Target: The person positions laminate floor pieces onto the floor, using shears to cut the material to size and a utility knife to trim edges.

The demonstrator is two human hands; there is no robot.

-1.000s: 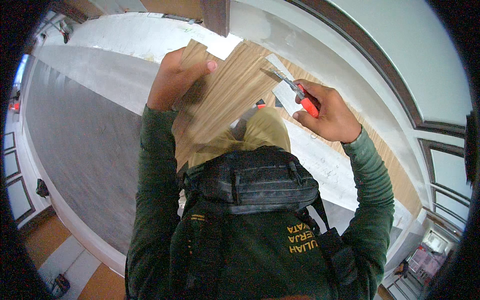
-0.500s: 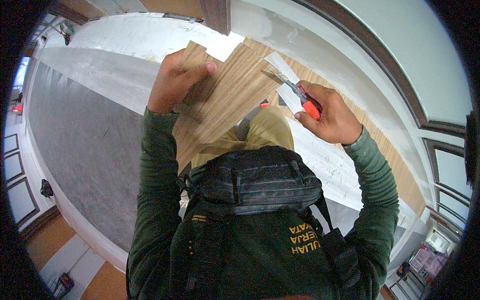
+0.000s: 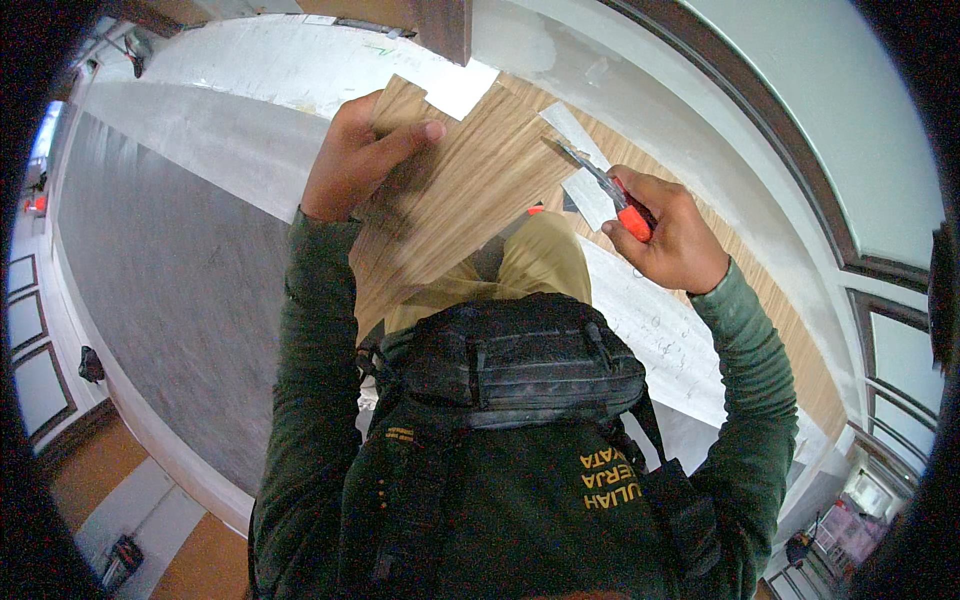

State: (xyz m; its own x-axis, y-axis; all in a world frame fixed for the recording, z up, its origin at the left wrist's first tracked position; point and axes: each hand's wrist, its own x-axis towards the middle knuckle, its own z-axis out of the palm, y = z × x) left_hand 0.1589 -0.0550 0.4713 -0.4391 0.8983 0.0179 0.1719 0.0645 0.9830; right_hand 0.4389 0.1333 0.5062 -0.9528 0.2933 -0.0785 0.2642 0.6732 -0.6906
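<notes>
My left hand point(image 3: 360, 160) is closed on a wood-grain floor plank point(image 3: 460, 185), its thumb lying over the face near a notched end. The plank is raised at a tilt in front of my body, and its lower end reaches down beside my left forearm. In my right hand point(image 3: 670, 230) are red-handled pliers point(image 3: 590, 172), the fingers wrapped round the grips. Their metal jaws are at the plank's right-hand corner and seem to touch its edge; whether they bite on it cannot be made out.
Laid wood-grain planks point(image 3: 745, 270) run along the wall at the right. Grey underlay point(image 3: 180, 210) covers the floor at the left, beside a white sheet point(image 3: 250, 75). A brown door-frame post point(image 3: 445, 30) stands ahead. A black bag point(image 3: 510, 360) sits across my front.
The plank, both hands and the pliers have shifted slightly right in the picture. The jaws stay at the same corner of the plank, and both grips hold.
</notes>
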